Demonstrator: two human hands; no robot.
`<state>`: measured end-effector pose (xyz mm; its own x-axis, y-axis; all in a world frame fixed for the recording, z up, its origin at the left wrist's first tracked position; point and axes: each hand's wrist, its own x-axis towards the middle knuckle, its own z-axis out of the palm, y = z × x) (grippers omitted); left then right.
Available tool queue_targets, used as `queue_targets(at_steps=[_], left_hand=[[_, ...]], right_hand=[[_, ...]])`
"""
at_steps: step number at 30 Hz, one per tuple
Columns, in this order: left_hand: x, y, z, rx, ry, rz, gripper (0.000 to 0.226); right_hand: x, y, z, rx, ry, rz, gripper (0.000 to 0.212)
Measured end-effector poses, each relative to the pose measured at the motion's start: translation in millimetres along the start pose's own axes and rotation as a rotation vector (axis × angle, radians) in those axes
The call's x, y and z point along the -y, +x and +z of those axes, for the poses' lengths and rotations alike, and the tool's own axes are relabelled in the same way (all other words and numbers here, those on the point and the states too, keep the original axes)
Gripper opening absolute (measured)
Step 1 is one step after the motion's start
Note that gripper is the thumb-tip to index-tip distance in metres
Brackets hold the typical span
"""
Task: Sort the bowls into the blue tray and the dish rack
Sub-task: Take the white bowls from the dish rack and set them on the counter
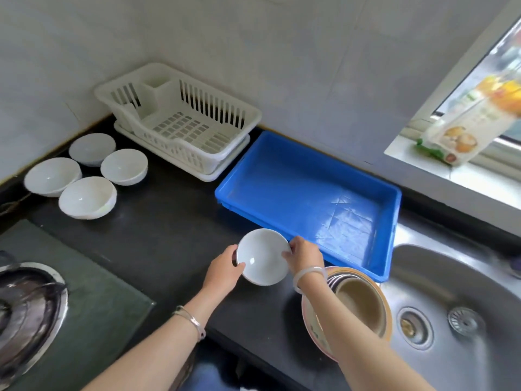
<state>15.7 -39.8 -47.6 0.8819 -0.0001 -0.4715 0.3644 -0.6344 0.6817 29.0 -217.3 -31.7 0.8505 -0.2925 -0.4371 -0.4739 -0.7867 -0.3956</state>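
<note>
Now, held: white bowl (262, 256), gripped by left hand (224, 268) and right hand (306, 255).
Placed: nothing yet; blue tray (393, 210) and dish rack (248, 114) both empty.
Left: four white bowls (87, 197), plus stacked bowls (359, 301).

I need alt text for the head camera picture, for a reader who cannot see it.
Both hands, left hand and right hand, hold one white bowl above a black counter, beside an empty blue tray. An empty white dish rack and four white bowls wait further back.
</note>
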Motion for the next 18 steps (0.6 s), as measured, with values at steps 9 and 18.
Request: queue_targets(at_steps=[9,18], left_hand=[[17,10,-5,0.102,-0.211,-0.061,0.04],[15,14,-4,0.233,-0.638,-0.227,0.045]], right_hand=[[10,-3,1,-0.107,-0.185,-0.037,0.013],[1,-8,-12,-0.19,0.116,0.088,0.014]])
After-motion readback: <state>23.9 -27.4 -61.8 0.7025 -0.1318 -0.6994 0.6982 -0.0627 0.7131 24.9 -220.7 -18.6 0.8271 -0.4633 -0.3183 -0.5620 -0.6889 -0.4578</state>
